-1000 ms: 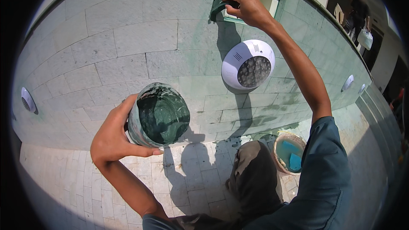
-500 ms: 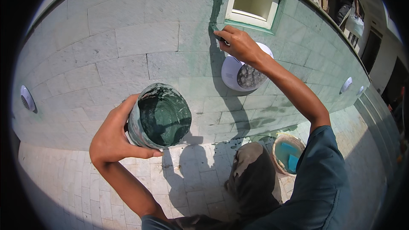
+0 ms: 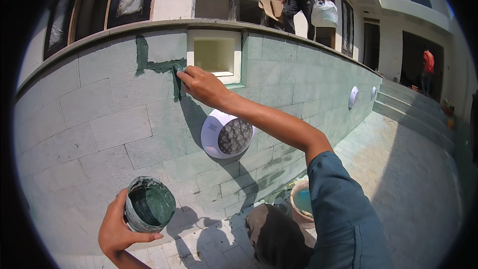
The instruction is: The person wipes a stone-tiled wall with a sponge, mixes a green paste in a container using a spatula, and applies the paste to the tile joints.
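My left hand (image 3: 113, 226) is wrapped round a pot (image 3: 133, 214) smeared with dark green grout, its mouth tilted towards me and wet grout (image 3: 153, 203) inside. My right hand (image 3: 204, 85) reaches up to the tiled wall. Pinched in its fingertips is a small grout-smeared piece (image 3: 179, 71); fingers cover most of it, so its kind is unclear. It touches a dark green grout strip (image 3: 158, 66) along the joints, just left of a cream-framed wall niche (image 3: 215, 56). Beneath my right forearm sits a round white wall lamp (image 3: 219, 137).
A bucket (image 3: 301, 206) of bluish water stands on the tiled floor beside my knee (image 3: 279, 236). More white lamps (image 3: 353, 97) dot the wall towards steps (image 3: 413, 109) at the right. Above the wall, a person (image 3: 303, 0) carries cardboard and a white bag; another person (image 3: 428, 67) stands farther off.
My view has tilted up and turned right. My right hand has moved up the joint towards the niche's lower corner. The pot in my left hand now sits lower in view.
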The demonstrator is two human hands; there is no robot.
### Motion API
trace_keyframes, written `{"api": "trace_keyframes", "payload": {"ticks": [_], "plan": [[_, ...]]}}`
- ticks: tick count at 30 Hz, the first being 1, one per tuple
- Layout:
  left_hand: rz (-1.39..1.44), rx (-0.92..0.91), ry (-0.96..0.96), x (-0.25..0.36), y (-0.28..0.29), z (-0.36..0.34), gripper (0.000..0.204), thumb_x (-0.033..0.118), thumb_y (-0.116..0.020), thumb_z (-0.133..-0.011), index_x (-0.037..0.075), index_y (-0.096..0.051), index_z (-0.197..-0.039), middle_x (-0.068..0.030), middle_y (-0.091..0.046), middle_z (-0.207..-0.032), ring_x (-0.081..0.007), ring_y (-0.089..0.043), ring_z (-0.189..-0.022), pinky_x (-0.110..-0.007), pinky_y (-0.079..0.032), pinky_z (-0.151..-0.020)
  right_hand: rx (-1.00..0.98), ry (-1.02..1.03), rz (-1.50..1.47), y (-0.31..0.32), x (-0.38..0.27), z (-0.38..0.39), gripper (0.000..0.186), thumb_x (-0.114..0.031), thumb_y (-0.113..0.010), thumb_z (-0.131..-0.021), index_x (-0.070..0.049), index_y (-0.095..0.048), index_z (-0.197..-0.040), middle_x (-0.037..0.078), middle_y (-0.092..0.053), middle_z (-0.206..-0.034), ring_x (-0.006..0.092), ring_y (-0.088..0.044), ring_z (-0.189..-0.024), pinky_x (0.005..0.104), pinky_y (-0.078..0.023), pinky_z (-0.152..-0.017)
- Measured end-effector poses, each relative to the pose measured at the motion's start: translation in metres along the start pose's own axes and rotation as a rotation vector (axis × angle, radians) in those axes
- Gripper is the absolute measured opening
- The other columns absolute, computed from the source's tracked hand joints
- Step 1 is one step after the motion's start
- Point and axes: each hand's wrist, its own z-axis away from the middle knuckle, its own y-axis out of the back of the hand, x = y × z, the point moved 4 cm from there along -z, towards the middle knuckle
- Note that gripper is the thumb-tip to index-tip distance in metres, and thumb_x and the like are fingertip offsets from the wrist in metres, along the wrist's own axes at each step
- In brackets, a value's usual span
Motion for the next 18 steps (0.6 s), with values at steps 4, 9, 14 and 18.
{"api": "trace_keyframes", "payload": {"ticks": [4,9,14,18], "plan": [[-0.174,-0.016,-0.019,-0.007,0.004,0.000,0.106,0.031,-0.098,-0.037,-0.004,-0.054,-0.128,-0.0175,-0.066,-0.113,-0.0306,-0.064,-0.107,-0.040,-0.048,-0.097,-0.231,0.014,-0.131,-0.032,-0.020,0.043,0.025,-0.002,-0.061,-0.084,0.002,-0.061,-0.109,0.016,-0.057,-0.091,0.0329,-0.062,-0.089,0.0434,-0.054,-0.075],[-0.131,0.000,-0.092,0.000,0.003,-0.005,0.105,0.035,-0.096,-0.038,-0.002,-0.056,-0.127,-0.0188,-0.067,-0.111,-0.0328,-0.065,-0.106,-0.041,-0.048,-0.095,-0.252,-0.246,-0.337,-0.004,-0.014,0.042,0.030,-0.012,-0.068,-0.086,0.001,-0.068,-0.113,0.016,-0.066,-0.091,0.0299,-0.066,-0.078,0.0384,-0.055,-0.073],[-0.163,-0.016,-0.102,0.000,0.009,0.002,0.101,0.035,-0.094,-0.040,-0.002,-0.056,-0.126,-0.0179,-0.067,-0.110,-0.0320,-0.065,-0.104,-0.040,-0.048,-0.093,-0.221,-0.393,-0.384,-0.007,0.021,0.017,0.029,-0.018,-0.070,-0.088,-0.001,-0.072,-0.112,0.014,-0.069,-0.092,0.0219,-0.066,-0.075,0.0339,-0.054,-0.072],[-0.151,-0.010,-0.139,-0.004,0.008,0.001,0.101,0.034,-0.095,-0.041,-0.002,-0.056,-0.127,-0.0176,-0.066,-0.110,-0.0315,-0.064,-0.104,-0.040,-0.048,-0.093,-0.015,-0.160,-0.142,0.004,0.021,0.001,0.031,-0.012,-0.070,-0.087,-0.002,-0.069,-0.116,0.013,-0.066,-0.093,0.0252,-0.066,-0.078,0.0356,-0.055,-0.074]]}}
